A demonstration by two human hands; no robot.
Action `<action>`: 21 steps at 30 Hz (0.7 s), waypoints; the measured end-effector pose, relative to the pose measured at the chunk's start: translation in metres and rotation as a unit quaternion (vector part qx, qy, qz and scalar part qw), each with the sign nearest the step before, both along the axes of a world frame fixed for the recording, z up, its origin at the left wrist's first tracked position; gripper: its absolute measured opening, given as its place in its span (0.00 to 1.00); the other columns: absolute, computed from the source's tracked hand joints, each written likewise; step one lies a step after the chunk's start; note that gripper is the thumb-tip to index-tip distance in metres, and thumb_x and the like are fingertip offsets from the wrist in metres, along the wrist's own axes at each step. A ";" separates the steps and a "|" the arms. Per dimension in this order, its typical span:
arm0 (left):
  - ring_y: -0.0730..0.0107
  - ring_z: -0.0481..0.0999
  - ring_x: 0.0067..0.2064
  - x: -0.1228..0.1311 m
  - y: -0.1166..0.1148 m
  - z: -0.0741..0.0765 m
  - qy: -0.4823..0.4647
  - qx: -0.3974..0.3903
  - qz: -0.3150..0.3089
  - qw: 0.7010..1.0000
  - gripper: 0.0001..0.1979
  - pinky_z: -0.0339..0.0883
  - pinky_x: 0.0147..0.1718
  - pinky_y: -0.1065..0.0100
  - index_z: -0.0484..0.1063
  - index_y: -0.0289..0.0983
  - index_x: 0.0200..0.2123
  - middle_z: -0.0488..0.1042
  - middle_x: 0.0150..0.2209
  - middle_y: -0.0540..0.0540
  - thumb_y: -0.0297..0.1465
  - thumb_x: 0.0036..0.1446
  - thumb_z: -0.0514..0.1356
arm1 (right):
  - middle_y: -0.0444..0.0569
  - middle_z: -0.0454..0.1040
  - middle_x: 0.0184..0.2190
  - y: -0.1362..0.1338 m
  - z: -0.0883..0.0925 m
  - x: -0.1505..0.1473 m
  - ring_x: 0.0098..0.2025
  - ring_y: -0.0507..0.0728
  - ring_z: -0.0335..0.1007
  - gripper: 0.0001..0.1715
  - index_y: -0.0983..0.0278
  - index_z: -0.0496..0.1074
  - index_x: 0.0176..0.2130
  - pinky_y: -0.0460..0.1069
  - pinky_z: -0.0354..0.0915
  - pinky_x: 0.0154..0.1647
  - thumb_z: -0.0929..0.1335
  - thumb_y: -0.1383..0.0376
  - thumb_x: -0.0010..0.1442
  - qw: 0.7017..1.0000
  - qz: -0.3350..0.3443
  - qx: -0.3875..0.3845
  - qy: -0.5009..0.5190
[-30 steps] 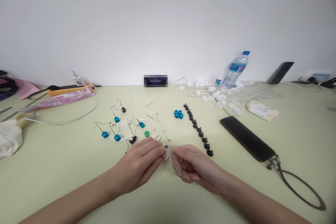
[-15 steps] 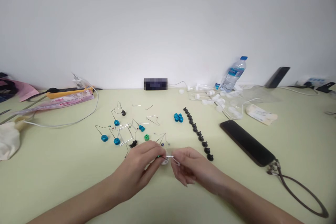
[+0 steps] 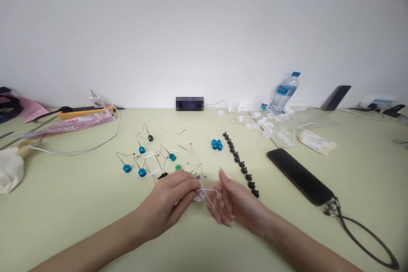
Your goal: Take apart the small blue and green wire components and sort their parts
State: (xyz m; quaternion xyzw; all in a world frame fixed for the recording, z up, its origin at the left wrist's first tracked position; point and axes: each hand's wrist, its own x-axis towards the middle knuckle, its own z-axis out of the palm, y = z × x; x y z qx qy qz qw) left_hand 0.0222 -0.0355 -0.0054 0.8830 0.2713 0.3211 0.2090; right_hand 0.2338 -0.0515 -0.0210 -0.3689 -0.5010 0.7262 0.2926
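My left hand (image 3: 174,193) is closed, its thumb and fingers pinching a small white round piece (image 3: 200,196) with thin bent metal wires (image 3: 210,190) sticking out to the right. Part of that piece is hidden by the fingers. My right hand (image 3: 228,199) is open beside the wire ends, thumb raised and fingers loosely curled; whether it touches a wire I cannot tell. Just beyond my left hand lie a green knob (image 3: 178,167) and a black part (image 3: 162,176). Farther left are blue knobs (image 3: 127,168) on bent wires, among loose wire pieces (image 3: 153,173).
Four-lobed blue knobs (image 3: 217,144) sit together, left of a diagonal row of black parts (image 3: 242,164). A phone (image 3: 299,176) with a strap lies right. White caps and tubes (image 3: 264,125) and a water bottle (image 3: 284,93) are behind; a power strip (image 3: 84,111) is at left.
My right thumb has lifted off, and the right hand has opened beside the wire ends. My left hand has stayed closed in nearly the same place.
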 end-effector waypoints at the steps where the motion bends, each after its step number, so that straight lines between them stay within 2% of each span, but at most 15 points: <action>1: 0.68 0.66 0.35 -0.002 -0.001 -0.001 0.016 0.059 -0.031 0.998 0.10 0.62 0.35 0.66 0.69 0.35 0.42 0.73 0.36 0.42 0.23 0.62 0.50 | 0.44 0.63 0.14 0.000 0.000 0.000 0.13 0.47 0.53 0.37 0.67 0.67 0.26 0.43 0.46 0.15 0.50 0.45 0.65 0.997 0.034 -0.058 0.022; 3: 0.66 0.66 0.36 -0.003 -0.001 -0.003 0.038 0.104 -0.068 0.991 0.11 0.62 0.35 0.65 0.69 0.34 0.44 0.74 0.37 0.40 0.22 0.61 0.51 | 0.41 0.60 0.13 0.000 0.002 -0.001 0.12 0.46 0.47 0.31 0.66 0.65 0.25 0.43 0.43 0.14 0.56 0.47 0.64 0.995 0.059 -0.080 0.031; 4: 0.66 0.67 0.36 -0.002 -0.001 -0.003 0.035 0.087 -0.068 0.993 0.11 0.63 0.36 0.65 0.69 0.34 0.43 0.74 0.37 0.40 0.22 0.61 0.50 | 0.40 0.60 0.14 -0.001 0.002 -0.001 0.13 0.45 0.46 0.28 0.66 0.66 0.26 0.43 0.43 0.14 0.58 0.48 0.65 0.998 0.052 -0.039 0.014; 6: 0.67 0.68 0.35 0.002 0.000 -0.001 0.012 -0.032 -0.028 0.999 0.10 0.63 0.35 0.66 0.71 0.35 0.38 0.74 0.35 0.42 0.26 0.62 0.50 | 0.41 0.61 0.17 -0.004 0.003 -0.001 0.17 0.47 0.52 0.24 0.67 0.69 0.29 0.43 0.49 0.18 0.59 0.52 0.65 0.987 0.004 0.139 -0.078; 7: 0.69 0.68 0.33 0.004 0.000 0.000 -0.002 -0.123 -0.004 0.992 0.11 0.62 0.33 0.68 0.72 0.35 0.35 0.74 0.32 0.44 0.29 0.63 0.50 | 0.43 0.63 0.19 -0.005 0.002 -0.001 0.20 0.48 0.55 0.23 0.67 0.71 0.31 0.44 0.52 0.21 0.59 0.54 0.66 0.955 -0.025 0.259 -0.142; 9: 0.73 0.66 0.28 0.008 0.001 0.003 -0.025 -0.315 0.021 0.949 0.15 0.61 0.29 0.70 0.72 0.35 0.30 0.72 0.27 0.47 0.35 0.63 0.51 | 0.46 0.67 0.24 -0.006 0.001 0.000 0.26 0.51 0.60 0.17 0.65 0.74 0.37 0.47 0.56 0.28 0.59 0.61 0.67 0.836 -0.063 0.480 -0.260; 10: 0.74 0.64 0.26 0.010 0.002 0.004 -0.035 -0.391 0.017 0.920 0.16 0.60 0.27 0.71 0.72 0.35 0.28 0.71 0.25 0.48 0.37 0.63 0.51 | 0.48 0.69 0.26 -0.007 -0.001 0.001 0.28 0.52 0.62 0.16 0.64 0.74 0.40 0.48 0.56 0.31 0.59 0.64 0.67 0.779 -0.071 0.550 -0.293; 11: 0.75 0.63 0.25 0.011 0.002 0.004 -0.044 -0.439 0.007 0.898 0.17 0.59 0.26 0.72 0.72 0.34 0.28 0.70 0.24 0.49 0.38 0.63 0.51 | 0.49 0.71 0.29 -0.007 -0.002 0.002 0.30 0.53 0.63 0.14 0.64 0.73 0.44 0.49 0.57 0.33 0.60 0.64 0.67 0.749 -0.072 0.585 -0.303; 12: 0.75 0.62 0.25 0.011 0.002 0.004 -0.050 -0.454 0.001 0.890 0.18 0.59 0.26 0.72 0.72 0.34 0.27 0.70 0.24 0.49 0.38 0.63 0.51 | 0.50 0.73 0.32 -0.006 -0.004 0.002 0.32 0.54 0.64 0.15 0.63 0.70 0.48 0.50 0.58 0.35 0.61 0.63 0.66 0.752 -0.076 0.584 -0.294; 13: 0.75 0.62 0.25 0.010 0.003 0.003 -0.053 -0.432 0.008 0.900 0.17 0.59 0.26 0.72 0.71 0.34 0.28 0.70 0.24 0.49 0.37 0.63 0.50 | 0.51 0.74 0.35 -0.005 -0.005 0.002 0.34 0.54 0.65 0.17 0.63 0.67 0.52 0.50 0.59 0.37 0.62 0.59 0.66 0.786 -0.090 0.550 -0.267; 14: 0.74 0.63 0.26 0.009 0.003 0.002 -0.052 -0.372 0.023 0.926 0.16 0.60 0.27 0.72 0.71 0.35 0.29 0.70 0.25 0.48 0.36 0.63 0.50 | 0.52 0.74 0.38 -0.005 -0.005 0.001 0.34 0.54 0.66 0.21 0.64 0.65 0.52 0.50 0.60 0.38 0.61 0.55 0.65 0.838 -0.108 0.485 -0.223; 16: 0.71 0.65 0.29 0.005 0.003 -0.003 -0.041 -0.172 0.036 0.984 0.12 0.61 0.30 0.69 0.72 0.35 0.33 0.72 0.28 0.46 0.31 0.63 0.50 | 0.52 0.74 0.34 -0.002 -0.006 0.000 0.29 0.52 0.67 0.30 0.66 0.67 0.45 0.48 0.61 0.32 0.54 0.46 0.65 0.943 -0.106 0.294 -0.110; 17: 0.70 0.66 0.31 0.003 0.003 -0.005 -0.034 -0.061 0.026 0.997 0.10 0.62 0.32 0.68 0.72 0.35 0.35 0.73 0.30 0.44 0.28 0.62 0.50 | 0.51 0.73 0.29 -0.001 -0.006 -0.001 0.24 0.51 0.64 0.35 0.67 0.68 0.39 0.47 0.59 0.27 0.50 0.44 0.65 0.978 -0.076 0.187 -0.059; 19: 0.67 0.67 0.34 0.000 0.003 -0.010 -0.016 0.099 -0.014 0.995 0.10 0.64 0.35 0.65 0.71 0.34 0.40 0.74 0.34 0.40 0.23 0.60 0.51 | 0.44 0.66 0.17 0.000 -0.005 -0.002 0.15 0.48 0.55 0.38 0.66 0.65 0.27 0.44 0.51 0.19 0.48 0.42 0.64 1.000 0.003 0.016 0.014; 21: 0.66 0.68 0.35 0.000 0.002 -0.012 -0.005 0.124 -0.037 0.992 0.11 0.64 0.36 0.64 0.71 0.34 0.42 0.75 0.36 0.39 0.22 0.60 0.51 | 0.40 0.60 0.13 0.000 -0.003 -0.003 0.13 0.46 0.48 0.33 0.65 0.62 0.24 0.43 0.45 0.16 0.53 0.44 0.64 0.998 0.044 -0.048 0.025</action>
